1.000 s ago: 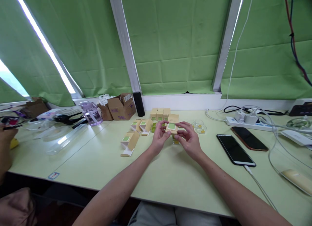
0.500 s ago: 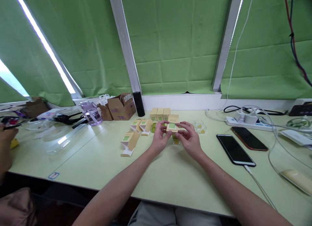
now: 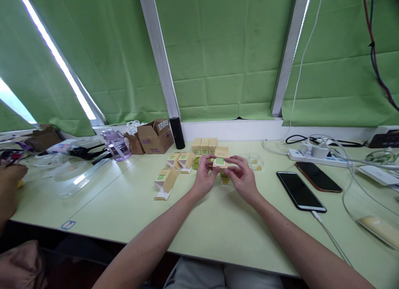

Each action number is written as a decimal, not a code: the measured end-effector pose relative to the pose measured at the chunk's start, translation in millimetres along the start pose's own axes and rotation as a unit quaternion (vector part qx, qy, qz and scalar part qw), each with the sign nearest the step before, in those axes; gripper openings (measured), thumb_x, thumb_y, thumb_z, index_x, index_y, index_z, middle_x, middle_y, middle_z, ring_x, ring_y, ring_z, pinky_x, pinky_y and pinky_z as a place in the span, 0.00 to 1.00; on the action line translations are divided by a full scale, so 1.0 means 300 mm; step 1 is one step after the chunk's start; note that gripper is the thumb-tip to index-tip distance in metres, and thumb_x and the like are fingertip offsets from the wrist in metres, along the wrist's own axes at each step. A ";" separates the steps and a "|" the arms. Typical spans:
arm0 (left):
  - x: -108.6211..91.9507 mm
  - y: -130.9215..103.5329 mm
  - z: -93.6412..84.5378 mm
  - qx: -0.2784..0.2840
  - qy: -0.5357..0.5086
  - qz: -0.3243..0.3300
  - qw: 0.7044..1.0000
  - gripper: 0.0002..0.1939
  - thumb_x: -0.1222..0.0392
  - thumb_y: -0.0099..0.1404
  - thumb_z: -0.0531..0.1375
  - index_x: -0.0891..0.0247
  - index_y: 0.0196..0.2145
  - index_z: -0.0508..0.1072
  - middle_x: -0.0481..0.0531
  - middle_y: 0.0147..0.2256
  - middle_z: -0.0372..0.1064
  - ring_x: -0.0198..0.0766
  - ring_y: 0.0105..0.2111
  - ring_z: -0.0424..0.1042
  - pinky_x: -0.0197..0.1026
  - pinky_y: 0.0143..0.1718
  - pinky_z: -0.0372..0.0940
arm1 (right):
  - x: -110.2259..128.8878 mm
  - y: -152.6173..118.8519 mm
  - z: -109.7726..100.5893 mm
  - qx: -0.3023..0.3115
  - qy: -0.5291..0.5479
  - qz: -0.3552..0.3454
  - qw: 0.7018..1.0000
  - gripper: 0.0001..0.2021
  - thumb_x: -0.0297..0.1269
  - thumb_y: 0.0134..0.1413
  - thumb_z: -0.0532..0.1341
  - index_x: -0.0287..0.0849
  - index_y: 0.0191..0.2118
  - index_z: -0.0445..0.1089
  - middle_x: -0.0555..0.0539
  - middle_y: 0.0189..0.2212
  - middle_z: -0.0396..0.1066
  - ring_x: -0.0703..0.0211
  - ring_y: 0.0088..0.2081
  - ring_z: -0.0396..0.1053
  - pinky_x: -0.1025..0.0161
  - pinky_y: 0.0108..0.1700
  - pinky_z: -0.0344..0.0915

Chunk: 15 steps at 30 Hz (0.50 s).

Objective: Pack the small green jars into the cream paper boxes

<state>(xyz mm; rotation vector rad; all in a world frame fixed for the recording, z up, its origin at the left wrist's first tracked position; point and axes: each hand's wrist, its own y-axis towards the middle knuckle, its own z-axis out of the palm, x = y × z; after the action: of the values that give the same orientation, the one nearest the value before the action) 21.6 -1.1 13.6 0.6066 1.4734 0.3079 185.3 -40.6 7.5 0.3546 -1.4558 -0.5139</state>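
Between my two hands is a small tan cardboard box [image 3: 222, 152] with a green label. My left hand [image 3: 205, 175] pinches its left side and my right hand [image 3: 242, 177] its right side. Just below the box a small glass jar [image 3: 225, 180] with yellow-green contents shows; whether it touches the box I cannot tell. Left of my hands lie several like boxes, among them an opened box [image 3: 166, 182] with its flap out. Three upright boxes [image 3: 205, 145] stand in a row behind. A green jar [image 3: 196, 162] is partly hidden by my left hand.
Clear small glass jars [image 3: 255, 162] stand right of my hands. Further right lie a white-edged phone [image 3: 301, 191] on a cable, a dark phone [image 3: 318, 177] and a power strip [image 3: 321, 157]. A carton [image 3: 155, 137], a purple bottle [image 3: 116, 145] and another person's hand [image 3: 11, 185] are at left.
My hands and the box between them stay almost still. At the far left the other person's hand has shifted slightly to the right.
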 end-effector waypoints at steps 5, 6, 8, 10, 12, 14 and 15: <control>0.010 0.004 0.002 -0.015 0.026 0.003 1.000 0.23 0.41 0.66 0.67 0.58 0.50 0.69 0.55 0.51 0.63 0.36 0.40 0.68 0.42 0.44 0.67 | -0.008 0.001 -0.002 0.002 -0.001 0.006 1.000 0.17 0.52 0.58 0.70 0.52 0.50 0.78 0.44 0.57 0.61 0.60 0.38 0.78 0.52 0.49 0.79; 0.011 0.005 0.002 -0.018 0.029 0.004 0.999 0.23 0.41 0.66 0.67 0.58 0.50 0.69 0.55 0.51 0.63 0.36 0.39 0.68 0.42 0.44 0.67 | -0.008 0.002 -0.002 0.002 0.003 0.007 1.000 0.17 0.51 0.58 0.70 0.52 0.50 0.78 0.44 0.57 0.61 0.60 0.38 0.78 0.52 0.49 0.79; 0.009 0.004 0.001 -0.019 0.031 0.006 0.999 0.23 0.41 0.66 0.67 0.58 0.50 0.69 0.55 0.52 0.62 0.36 0.40 0.68 0.43 0.45 0.67 | -0.006 0.003 -0.002 0.002 0.009 0.008 1.000 0.16 0.50 0.58 0.70 0.53 0.50 0.78 0.44 0.56 0.61 0.59 0.39 0.79 0.52 0.49 0.79; -0.001 0.000 -0.001 -0.010 0.034 0.007 0.999 0.23 0.41 0.67 0.66 0.58 0.50 0.69 0.56 0.53 0.62 0.38 0.42 0.70 0.44 0.46 0.68 | -0.005 0.005 0.000 0.002 0.013 0.008 1.000 0.16 0.49 0.58 0.70 0.53 0.50 0.78 0.44 0.57 0.60 0.59 0.39 0.79 0.51 0.49 0.78; -0.014 -0.006 -0.003 -0.001 0.042 0.013 0.999 0.22 0.42 0.68 0.65 0.57 0.52 0.69 0.57 0.55 0.62 0.40 0.44 0.71 0.45 0.49 0.68 | -0.006 0.005 0.000 0.006 0.015 0.010 1.000 0.18 0.49 0.57 0.71 0.54 0.52 0.77 0.44 0.59 0.59 0.59 0.40 0.78 0.51 0.51 0.78; -0.027 -0.012 -0.006 0.002 0.054 0.026 0.998 0.21 0.44 0.69 0.64 0.56 0.53 0.69 0.57 0.57 0.62 0.43 0.49 0.71 0.47 0.52 0.68 | -0.012 0.004 0.000 0.014 0.012 0.010 1.000 0.21 0.50 0.56 0.71 0.54 0.54 0.76 0.43 0.61 0.57 0.58 0.42 0.78 0.50 0.55 0.77; -0.032 -0.014 -0.007 0.000 0.063 0.036 0.997 0.20 0.45 0.70 0.64 0.55 0.54 0.69 0.58 0.57 0.62 0.45 0.51 0.71 0.48 0.54 0.68 | -0.015 0.004 0.001 0.017 0.009 0.008 1.000 0.23 0.50 0.56 0.72 0.54 0.56 0.76 0.43 0.62 0.56 0.57 0.44 0.78 0.49 0.57 0.76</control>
<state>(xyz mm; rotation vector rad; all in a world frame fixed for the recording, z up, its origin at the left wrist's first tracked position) 17.9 -9.5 19.2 0.6502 1.5746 0.4092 185.1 -37.1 4.2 0.3738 -1.4509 -0.4720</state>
